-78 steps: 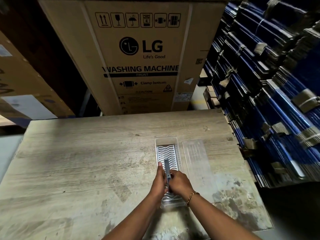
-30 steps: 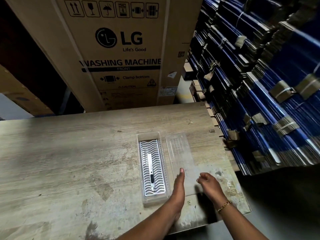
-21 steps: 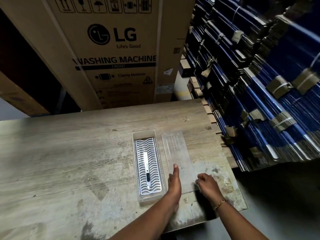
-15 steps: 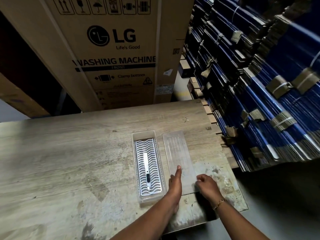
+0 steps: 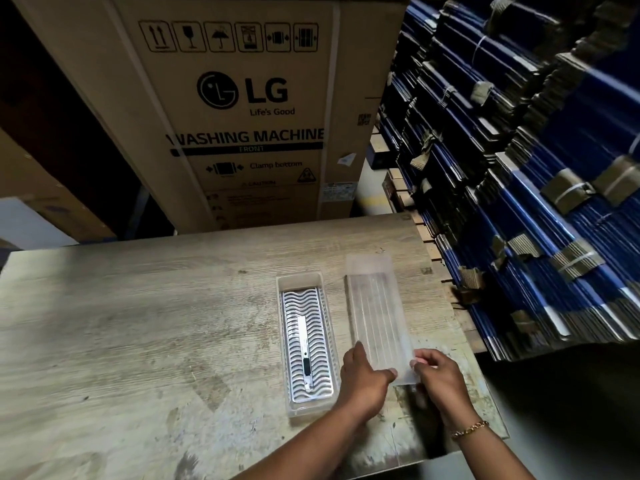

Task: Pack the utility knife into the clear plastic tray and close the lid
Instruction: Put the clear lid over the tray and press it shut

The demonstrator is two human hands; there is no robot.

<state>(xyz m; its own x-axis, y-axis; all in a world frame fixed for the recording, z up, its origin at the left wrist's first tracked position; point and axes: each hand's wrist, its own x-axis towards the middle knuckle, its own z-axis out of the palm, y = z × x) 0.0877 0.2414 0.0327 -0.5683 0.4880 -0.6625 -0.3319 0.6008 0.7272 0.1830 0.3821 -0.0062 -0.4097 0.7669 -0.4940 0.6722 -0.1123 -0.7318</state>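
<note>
Lower right of frame: left hand (image 5: 363, 374) and right hand (image 5: 438, 375) pinch the lid (image 5: 377, 317) near end; lift level, align squarely over tray (image 5: 304, 408) holding utility knife (image 5: 304, 348).

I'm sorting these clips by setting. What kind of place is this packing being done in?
Most likely a warehouse or stockroom: a large LG washing machine carton stands behind the worn wooden table, and strapped bundles of flattened blue cartons are stacked on the right.
</note>
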